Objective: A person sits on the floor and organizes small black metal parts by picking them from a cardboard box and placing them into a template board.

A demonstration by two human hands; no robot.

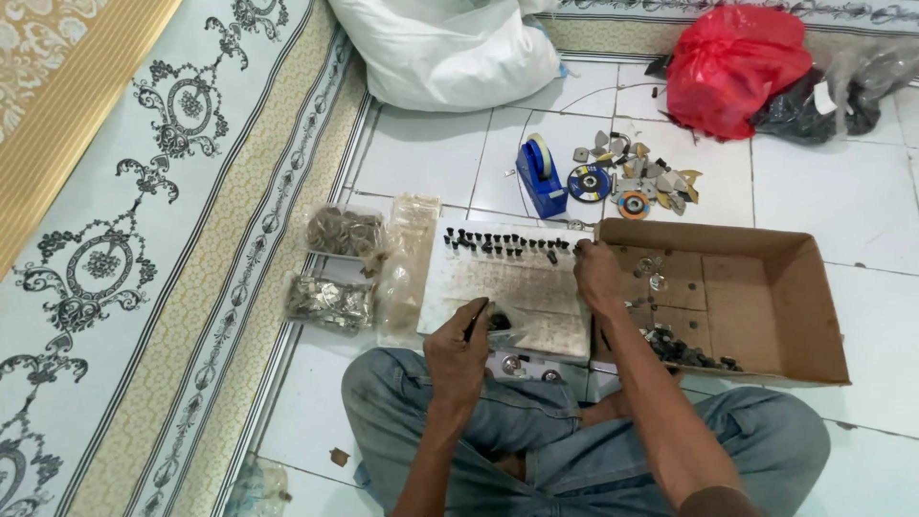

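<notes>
Crossed legs in blue jeans fill the bottom of my view, and both forearms reach forward over them to a pale flat board lying on the tiled floor. On my left, the left hand is curled shut around a small dark piece at the board's near edge; what it is I cannot make out, since the fingers cover most of it. Over at the board's far right corner, the right hand rests with fingertips pinched together at the end of a row of small black screws. That row runs left to right along the far edge, each screw standing upright, head up as far as I can tell. Just right of the board sits an open cardboard box, its long side running left to right, with a heap of dark small parts at its near wall, partly hidden by my right forearm. Clear bags of metal pieces lie left of the board.
</notes>
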